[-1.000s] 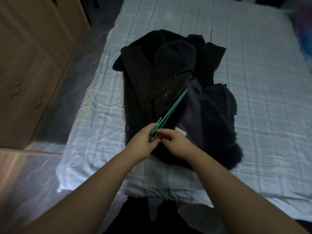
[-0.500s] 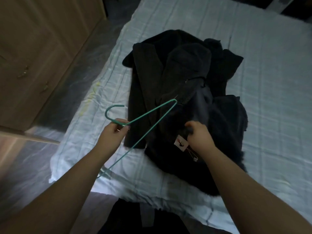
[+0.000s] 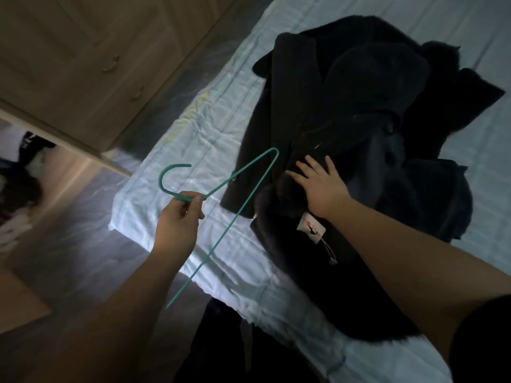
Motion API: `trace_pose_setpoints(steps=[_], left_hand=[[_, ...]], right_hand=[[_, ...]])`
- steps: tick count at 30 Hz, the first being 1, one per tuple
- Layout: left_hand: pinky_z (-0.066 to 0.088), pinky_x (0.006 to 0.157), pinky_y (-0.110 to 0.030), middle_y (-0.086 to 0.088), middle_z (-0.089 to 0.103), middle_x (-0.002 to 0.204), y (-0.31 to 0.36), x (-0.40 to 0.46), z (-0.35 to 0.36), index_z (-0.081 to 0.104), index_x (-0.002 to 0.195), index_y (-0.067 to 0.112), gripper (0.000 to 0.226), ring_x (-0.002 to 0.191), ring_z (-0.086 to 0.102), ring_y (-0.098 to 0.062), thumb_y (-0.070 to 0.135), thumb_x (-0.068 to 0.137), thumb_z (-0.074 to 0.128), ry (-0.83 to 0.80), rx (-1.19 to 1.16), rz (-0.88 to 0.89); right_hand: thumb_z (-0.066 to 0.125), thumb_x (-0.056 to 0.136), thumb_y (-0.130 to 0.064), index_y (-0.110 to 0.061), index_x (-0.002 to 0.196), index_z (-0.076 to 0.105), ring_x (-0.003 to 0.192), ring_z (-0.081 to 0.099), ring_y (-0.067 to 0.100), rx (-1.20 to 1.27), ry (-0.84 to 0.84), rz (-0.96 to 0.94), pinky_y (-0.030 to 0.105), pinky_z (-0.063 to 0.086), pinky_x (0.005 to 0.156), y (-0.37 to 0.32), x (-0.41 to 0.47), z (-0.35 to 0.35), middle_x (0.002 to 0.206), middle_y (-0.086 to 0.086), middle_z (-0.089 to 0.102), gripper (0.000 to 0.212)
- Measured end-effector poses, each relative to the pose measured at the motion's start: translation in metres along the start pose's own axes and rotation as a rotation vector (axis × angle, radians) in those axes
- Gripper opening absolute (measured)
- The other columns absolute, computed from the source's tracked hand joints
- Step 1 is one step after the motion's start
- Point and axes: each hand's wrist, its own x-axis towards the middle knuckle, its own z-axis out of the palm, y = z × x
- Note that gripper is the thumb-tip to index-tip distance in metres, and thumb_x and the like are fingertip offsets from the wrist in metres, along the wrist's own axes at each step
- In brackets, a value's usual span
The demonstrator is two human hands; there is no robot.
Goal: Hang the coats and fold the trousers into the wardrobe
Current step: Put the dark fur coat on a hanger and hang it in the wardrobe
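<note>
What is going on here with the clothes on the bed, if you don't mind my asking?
A person is getting ready to hang a coat. The left hand holds a thin green wire hanger by its neck, above the bed's edge. The right hand rests open on the pile of dark coats lying on the pale blue checked bedsheet. Nothing is on the hanger yet.

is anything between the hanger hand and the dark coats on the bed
Nothing visible. The left hand holds the green wire hanger over the pale blue bed sheet, beside the dark coats; the right hand rests open on them.
</note>
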Motion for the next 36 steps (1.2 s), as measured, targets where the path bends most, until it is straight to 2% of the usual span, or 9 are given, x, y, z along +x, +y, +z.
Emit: trace_pose_setpoints(steps=[4,8,11,14,21,25,29,33,36], left_hand=[[0.044,0.060,-0.038,0.007,0.061,0.069,-0.012,-0.013,-0.008,0.065,0.090,0.030,0.017,0.055,0.050,-0.017,0.029,0.101,0.053,0.059,-0.014,-0.014],[0.041,0.059,-0.036,0.004,0.059,0.070,-0.026,-0.017,-0.008,0.068,0.094,0.024,0.017,0.058,0.048,-0.019,0.029,0.101,0.053,0.093,-0.047,-0.063],[0.041,0.060,-0.035,0.003,0.058,0.068,-0.028,-0.026,-0.004,0.069,0.093,0.022,0.018,0.060,0.048,-0.018,0.027,0.101,0.054,0.074,-0.090,-0.097],[0.042,0.059,-0.034,0.005,0.057,0.067,-0.011,-0.032,-0.006,0.070,0.093,0.022,0.018,0.061,0.047,-0.018,0.027,0.100,0.055,0.032,-0.096,-0.082],[0.038,0.055,-0.031,0.008,0.056,0.064,0.080,-0.016,-0.053,0.071,0.089,0.024,0.020,0.057,0.044,-0.014,0.028,0.100,0.055,0.019,-0.177,0.126],[0.036,0.056,-0.028,0.011,0.052,0.056,0.134,-0.020,-0.075,0.069,0.081,0.026,0.024,0.051,0.042,-0.006,0.022,0.100,0.056,0.001,-0.234,0.294],[0.038,0.055,-0.016,0.012,0.057,0.055,0.183,-0.032,-0.091,0.069,0.079,0.027,0.024,0.054,0.050,-0.002,0.015,0.098,0.060,-0.059,-0.219,0.467],[0.038,0.055,-0.013,0.009,0.058,0.055,0.243,-0.029,-0.096,0.066,0.077,0.030,0.022,0.056,0.055,0.003,0.021,0.097,0.061,-0.143,-0.098,0.607],[0.036,0.056,-0.009,0.012,0.058,0.064,0.285,-0.025,-0.091,0.067,0.085,0.023,0.015,0.060,0.055,0.006,0.024,0.098,0.061,-0.151,-0.071,0.704]], right_hand=[[0.048,0.095,-0.029,-0.035,0.156,0.026,0.153,0.008,0.025,-0.089,0.020,0.024,0.064,-0.007,0.119,-0.003,0.020,-0.001,0.160,0.002,0.026,0.065],[0.048,0.094,-0.038,-0.031,0.132,0.057,0.128,0.044,0.026,-0.092,-0.064,0.096,0.070,-0.004,0.115,-0.008,0.033,-0.003,0.124,-0.001,0.055,0.039],[0.049,0.094,-0.047,-0.022,0.109,0.067,0.110,0.058,0.026,-0.081,-0.118,0.134,0.057,0.023,0.115,-0.012,0.026,-0.022,0.102,-0.001,0.065,0.034],[0.048,0.096,-0.050,-0.015,0.092,0.068,0.084,0.063,0.029,0.150,-0.084,0.294,0.037,0.046,0.077,-0.011,0.013,-0.050,0.087,0.004,0.065,0.041],[0.052,0.094,-0.044,-0.006,0.112,0.067,0.107,0.063,0.039,0.763,0.153,0.634,0.038,0.046,0.084,0.003,-0.005,-0.159,0.115,0.017,0.068,0.045],[0.052,0.097,-0.040,-0.007,0.117,0.069,0.113,0.062,0.040,0.765,0.330,0.623,0.040,0.048,0.093,0.021,-0.036,-0.252,0.119,0.020,0.068,0.043],[0.051,0.100,-0.025,-0.007,0.123,0.065,0.114,0.061,0.036,0.803,0.468,0.634,0.030,0.043,0.080,0.043,-0.081,-0.337,0.120,0.016,0.066,0.033],[0.039,0.105,-0.015,0.000,0.130,0.059,0.121,0.056,0.041,0.717,0.576,0.635,0.037,0.044,0.093,0.038,-0.125,-0.398,0.133,0.023,0.060,0.035],[0.046,0.102,-0.022,-0.004,0.123,0.064,0.116,0.059,0.038,0.664,0.666,0.695,0.031,0.041,0.082,0.042,-0.155,-0.424,0.126,0.020,0.065,0.033]])
